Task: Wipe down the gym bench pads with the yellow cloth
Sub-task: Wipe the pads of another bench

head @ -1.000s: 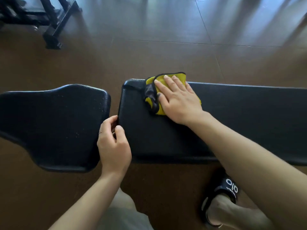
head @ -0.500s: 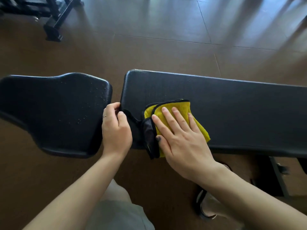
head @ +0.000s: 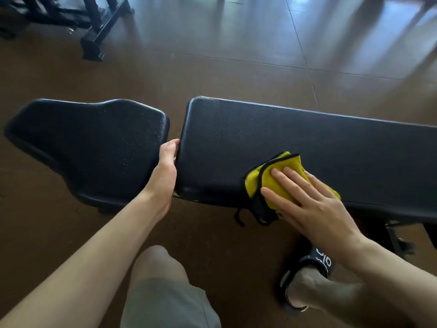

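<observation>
Looking down from the head camera, the cloth [head: 281,178] lies folded on the long pad [head: 307,147], at that pad's near edge, with one dark-trimmed corner and a loose thread hanging over the edge toward the floor. It looks soft, light and limp, a plush fabric that will bunch or slide rather than hold shape, so I judge it is best driven by a flat palm on top, not by a pinch at a corner; the overhanging part could drag off the pad if pressure slackens. The pad itself looks firm and textured, with some grip for the cloth. The right hand [head: 314,204] rests flat on the cloth, fingers straight and slightly spread, pressing it onto the pad without curling round it. The left hand [head: 166,166] sits in the gap at the long pad's left end, between it and the seat pad [head: 94,143]; its fingers reach into that gap and touch the long pad's end, but whether they curl round anything there is hidden. Fine droplets speckle the seat pad beside the gap, so it appears not yet wiped. A sandalled foot [head: 307,280] stands on the floor below the long pad's near edge.
</observation>
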Tool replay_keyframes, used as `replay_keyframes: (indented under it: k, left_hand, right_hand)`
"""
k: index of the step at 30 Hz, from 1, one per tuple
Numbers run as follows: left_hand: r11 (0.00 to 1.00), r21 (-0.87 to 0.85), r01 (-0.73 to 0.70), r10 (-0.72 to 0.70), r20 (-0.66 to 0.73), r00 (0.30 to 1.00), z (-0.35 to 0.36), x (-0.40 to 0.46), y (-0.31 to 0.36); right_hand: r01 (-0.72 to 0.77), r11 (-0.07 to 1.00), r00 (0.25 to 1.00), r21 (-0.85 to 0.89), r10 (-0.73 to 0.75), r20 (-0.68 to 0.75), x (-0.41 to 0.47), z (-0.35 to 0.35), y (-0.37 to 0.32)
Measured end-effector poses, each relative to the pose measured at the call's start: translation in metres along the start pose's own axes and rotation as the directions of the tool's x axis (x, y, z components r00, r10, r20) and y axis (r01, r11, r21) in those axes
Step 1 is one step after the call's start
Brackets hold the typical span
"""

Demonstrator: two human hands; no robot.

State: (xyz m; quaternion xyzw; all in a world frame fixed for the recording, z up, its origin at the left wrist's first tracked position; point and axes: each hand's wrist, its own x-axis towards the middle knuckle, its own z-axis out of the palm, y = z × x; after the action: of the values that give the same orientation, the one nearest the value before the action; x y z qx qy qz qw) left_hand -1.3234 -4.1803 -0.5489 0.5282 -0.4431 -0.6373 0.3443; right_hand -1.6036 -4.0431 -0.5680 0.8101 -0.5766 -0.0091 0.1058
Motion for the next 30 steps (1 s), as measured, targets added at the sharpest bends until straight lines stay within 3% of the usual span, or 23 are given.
replay_keyframes:
  k: [3, 10, 15, 19, 24, 27, 30]
  left_hand:
    - [1.000, -0.019, 0.014, -0.014, 0.009, 1.000, -0.001, 0.000, 0.003]
    - [0.961, -0.266, 0.082, -0.079, 0.021, 0.997, -0.013, 0.010, -0.007]
    - [0.914, -0.380, 0.141, -0.127, 0.061, 0.990, -0.019, 0.008, -0.007]
    - [0.949, -0.308, 0.058, -0.076, -0.047, 0.996, -0.001, 0.004, -0.013]
    - [0.956, -0.294, 0.018, -0.057, -0.123, 0.991, 0.010, 0.005, -0.017]
    - [0.943, -0.332, 0.028, -0.079, -0.139, 0.987, 0.012, 0.008, -0.019]
    - [0.967, -0.253, -0.034, -0.023, -0.219, 0.975, 0.015, 0.008, -0.019]
  right_hand:
    - [0.011, 1.000, 1.000, 0.023, -0.011, 0.000, 0.019, -0.003, -0.011]
    - [0.253, 0.962, 0.967, 0.107, -0.255, 0.010, 0.136, -0.012, -0.088]
    - [0.150, 0.976, 0.988, 0.159, -0.152, 0.003, 0.104, -0.012, -0.077]
    - [0.090, 0.980, 0.993, 0.175, -0.102, 0.060, 0.075, -0.014, -0.055]
    - [0.031, 0.944, 0.990, 0.327, -0.075, 0.120, 0.140, -0.017, -0.061]
    - [-0.046, 0.943, 0.987, 0.330, -0.007, 0.158, 0.193, -0.014, -0.058]
    - [-0.145, 0.929, 0.976, 0.340, 0.079, 0.202, 0.212, -0.008, -0.038]
